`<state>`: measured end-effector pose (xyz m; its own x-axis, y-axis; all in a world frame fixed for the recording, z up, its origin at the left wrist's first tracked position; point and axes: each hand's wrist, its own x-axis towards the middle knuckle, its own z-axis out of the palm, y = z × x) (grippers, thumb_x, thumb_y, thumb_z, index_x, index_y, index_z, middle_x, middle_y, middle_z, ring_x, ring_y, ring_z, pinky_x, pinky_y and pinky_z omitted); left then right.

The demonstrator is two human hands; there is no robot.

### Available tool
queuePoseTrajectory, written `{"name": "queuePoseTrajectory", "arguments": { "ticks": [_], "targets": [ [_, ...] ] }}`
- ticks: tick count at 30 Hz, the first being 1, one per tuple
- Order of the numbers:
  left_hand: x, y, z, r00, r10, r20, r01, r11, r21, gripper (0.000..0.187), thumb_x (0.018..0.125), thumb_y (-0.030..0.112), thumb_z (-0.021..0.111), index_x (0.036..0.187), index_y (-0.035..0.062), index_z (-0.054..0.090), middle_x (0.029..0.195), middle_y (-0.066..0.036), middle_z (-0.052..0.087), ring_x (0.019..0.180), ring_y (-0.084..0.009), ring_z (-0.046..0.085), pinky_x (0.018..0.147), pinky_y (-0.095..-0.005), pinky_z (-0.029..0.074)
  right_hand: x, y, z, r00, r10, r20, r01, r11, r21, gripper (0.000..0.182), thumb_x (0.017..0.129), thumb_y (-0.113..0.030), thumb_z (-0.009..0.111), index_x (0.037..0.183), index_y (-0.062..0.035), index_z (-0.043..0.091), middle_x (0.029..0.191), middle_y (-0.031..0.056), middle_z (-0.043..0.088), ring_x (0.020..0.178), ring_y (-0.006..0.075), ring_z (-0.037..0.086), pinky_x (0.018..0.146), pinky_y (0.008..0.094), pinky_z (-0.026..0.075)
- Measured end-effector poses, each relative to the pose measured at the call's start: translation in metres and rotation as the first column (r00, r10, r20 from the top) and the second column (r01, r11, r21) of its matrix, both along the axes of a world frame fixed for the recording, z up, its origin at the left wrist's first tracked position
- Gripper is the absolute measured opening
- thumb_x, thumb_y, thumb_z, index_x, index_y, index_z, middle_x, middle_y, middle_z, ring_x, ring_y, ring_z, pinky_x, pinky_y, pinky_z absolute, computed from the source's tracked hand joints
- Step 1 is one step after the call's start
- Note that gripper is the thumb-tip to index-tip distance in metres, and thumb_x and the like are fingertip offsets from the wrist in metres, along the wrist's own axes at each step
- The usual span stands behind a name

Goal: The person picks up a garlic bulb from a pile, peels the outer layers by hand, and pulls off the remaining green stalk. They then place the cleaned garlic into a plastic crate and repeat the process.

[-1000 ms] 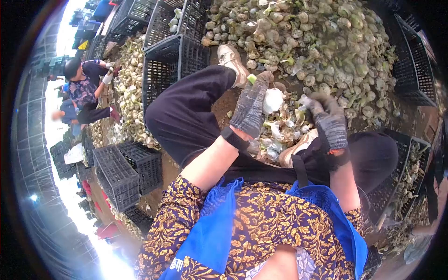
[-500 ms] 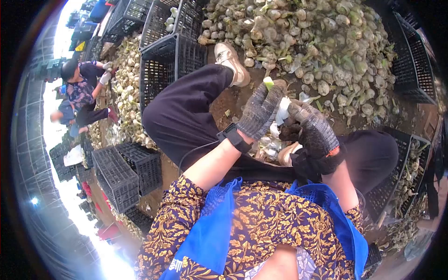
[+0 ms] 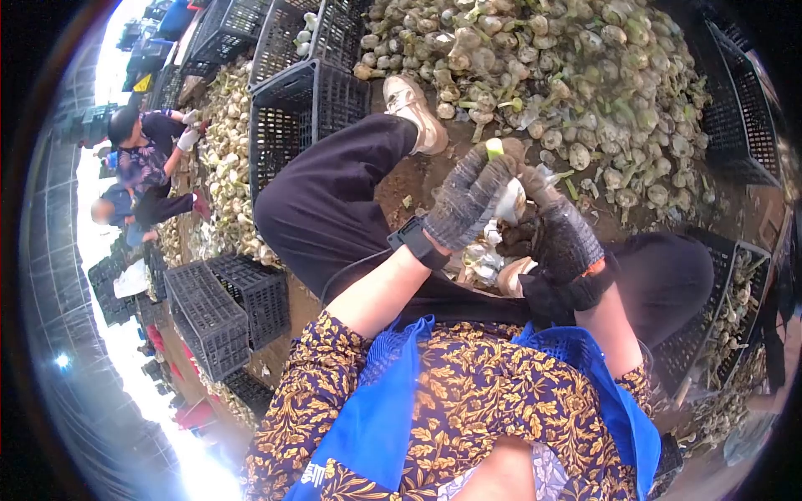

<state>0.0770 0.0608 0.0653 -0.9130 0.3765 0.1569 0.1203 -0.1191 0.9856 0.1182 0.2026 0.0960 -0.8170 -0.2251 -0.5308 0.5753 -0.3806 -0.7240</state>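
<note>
My left hand [image 3: 470, 199], in a dirty grey knit glove, is wrapped round a garlic bulb [image 3: 510, 203]; the cut green stem end [image 3: 494, 148] sticks up above its fingers. Against the bulb's other side press the fingers of my right hand [image 3: 561, 224], gloved as well, close to a strip of loose skin. Part of the bulb is hidden by both gloves. Peeled white garlic and skins [image 3: 484, 256] lie just below the hands, between my legs.
A large garlic heap [image 3: 576, 83] spreads ahead. Black crates stand at upper left [image 3: 284, 125], lower left [image 3: 209, 319] and right [image 3: 739, 117]. Far left, two people [image 3: 150, 146] are near another garlic pile [image 3: 227, 167]. A light shoe [image 3: 415, 114] rests beside the heap.
My left hand and the green stem end have shifted slightly right. The bulb has tilted between the hands, and the right fingers have moved up along it.
</note>
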Motion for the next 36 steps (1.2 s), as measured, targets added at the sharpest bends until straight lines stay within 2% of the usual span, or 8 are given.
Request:
{"name": "queuePoseTrajectory", "arguments": {
  "ticks": [11,13,16,17,20,24,28,36],
  "targets": [
    [-0.007,-0.009,-0.024,0.861,-0.004,-0.509,-0.323,0.768,-0.553,0.028,0.088,0.012,0.051,0.113,0.0009,0.050,0.104,-0.012,0.057,0.096,-0.0191,0.055,0.082,-0.0286,0.045,0.005,-0.002,-0.018,0.972,-0.217,0.092,0.227,0.967,-0.115,0.034,0.083,-0.017,0.058,0.111,0.0022,0.050,0.090,0.0102,0.060,0.066,0.0150,0.060,0.059,0.0284,0.053],
    [-0.009,-0.001,-0.017,0.942,0.252,0.223,-0.219,0.962,-0.161,0.032,0.092,0.021,0.045,0.116,-0.0002,0.049,0.108,-0.014,0.055,0.096,-0.0232,0.055,0.085,-0.0369,0.045,0.003,-0.001,-0.022,0.974,-0.222,0.032,0.219,0.972,0.088,0.034,0.083,-0.010,0.056,0.114,0.0013,0.046,0.090,0.0104,0.059,0.064,0.0149,0.060,0.058,0.0272,0.053],
    [-0.023,-0.011,-0.040,0.901,0.220,0.373,-0.105,0.947,-0.305,0.032,0.091,0.029,0.047,0.107,0.0017,0.052,0.098,-0.013,0.059,0.087,-0.0229,0.059,0.079,-0.0364,0.049,0.004,0.003,-0.019,0.921,-0.375,0.104,0.369,0.927,0.070,0.028,0.083,-0.009,0.056,0.109,0.0002,0.049,0.087,0.0096,0.059,0.063,0.0128,0.059,0.057,0.0257,0.053],
    [-0.019,0.001,-0.008,0.558,0.090,0.825,-0.454,0.865,0.213,0.032,0.090,0.035,0.049,0.101,0.0049,0.053,0.092,-0.012,0.061,0.080,-0.0234,0.062,0.074,-0.0361,0.053,0.002,0.004,-0.018,0.899,-0.416,0.137,0.400,0.907,0.129,0.022,0.083,-0.010,0.056,0.103,-0.0008,0.053,0.081,0.0086,0.059,0.061,0.0113,0.058,0.055,0.0238,0.051],
    [-0.024,0.001,-0.003,0.473,-0.041,0.880,-0.513,0.799,0.313,0.029,0.092,0.034,0.044,0.099,0.0072,0.052,0.093,-0.012,0.062,0.080,-0.0241,0.063,0.071,-0.0371,0.054,0.007,0.011,-0.037,0.954,-0.298,0.040,0.276,0.921,0.276,0.019,0.083,-0.012,0.058,0.099,-0.0019,0.056,0.079,0.0083,0.060,0.064,0.0128,0.059,0.056,0.0249,0.051],
    [-0.030,-0.002,-0.004,0.357,-0.015,0.934,-0.512,0.833,0.209,0.035,0.089,0.039,0.048,0.103,0.0068,0.051,0.093,-0.014,0.062,0.084,-0.0274,0.062,0.074,-0.0423,0.053,0.013,0.017,-0.042,0.758,0.501,-0.418,-0.056,0.688,0.724,0.030,0.081,-0.026,0.056,0.096,-0.0005,0.061,0.090,0.0169,0.062,0.084,0.0264,0.060,0.075,0.0343,0.046],
    [-0.057,-0.015,-0.042,0.239,0.078,0.968,-0.636,0.766,0.096,0.029,0.091,0.039,0.044,0.096,0.0118,0.051,0.088,-0.009,0.061,0.077,-0.0253,0.062,0.067,-0.0428,0.054,0.000,0.012,-0.039,0.943,0.249,-0.221,-0.084,0.821,0.565,0.033,0.083,-0.024,0.056,0.105,0.0012,0.057,0.095,0.0152,0.062,0.087,0.0221,0.059,0.076,0.0320,0.046],
    [-0.224,-0.133,0.085,0.759,0.331,0.560,-0.625,0.609,0.487,0.045,0.087,0.039,0.041,0.107,-0.0011,0.047,0.090,-0.015,0.055,0.082,-0.0265,0.057,0.071,-0.0395,0.053,0.001,0.004,-0.059,0.979,0.205,0.014,-0.193,0.890,0.413,0.031,0.084,-0.017,0.057,0.108,0.0019,0.056,0.094,0.0101,0.063,0.086,0.0145,0.057,0.077,0.0258,0.045]
  ]
}}
